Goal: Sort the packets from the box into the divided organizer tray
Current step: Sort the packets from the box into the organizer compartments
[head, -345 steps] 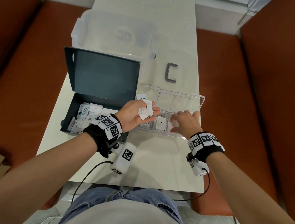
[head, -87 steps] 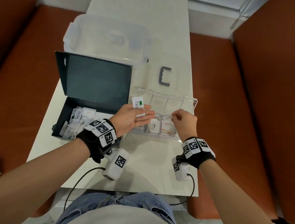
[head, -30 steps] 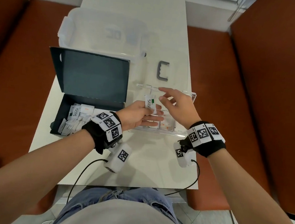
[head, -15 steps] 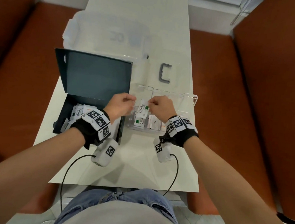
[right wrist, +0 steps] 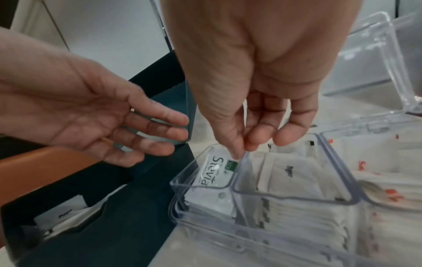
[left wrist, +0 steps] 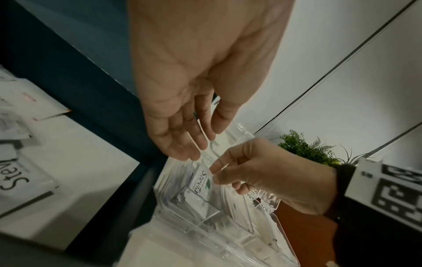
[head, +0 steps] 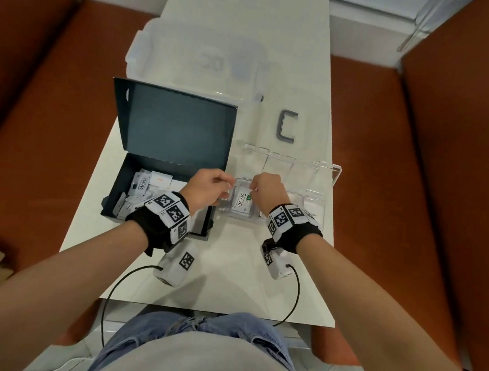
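Note:
A white Stevia packet (head: pixel 241 202) (left wrist: pixel 200 181) (right wrist: pixel 215 171) lies on the stack in the leftmost compartment of the clear organizer tray (head: pixel 313 210) (right wrist: pixel 285 196). My right hand (head: pixel 253 190) (right wrist: pixel 244 148) pinches its green-marked corner between thumb and forefinger. My left hand (head: pixel 227 185) (left wrist: pixel 194 146) hovers empty just left of the tray, fingers relaxed and nearly straight. The neighbouring compartments hold black-printed and orange-printed packets. To the left stands the dark blue box (head: pixel 115 194), lid raised, with several loose packets (head: pixel 142 186) inside.
The tray's clear lid (head: pixel 298 169) stands open behind it. A grey clip (head: pixel 287 127) and a large translucent bin (head: pixel 195 59) sit farther back. Brown benches flank the narrow white table (head: pixel 229 278). Wrist-camera cables trail over its front edge.
The packet passed from my left hand to my right, which has lowered it into the leftmost compartment. My left hand has let go and drawn slightly left.

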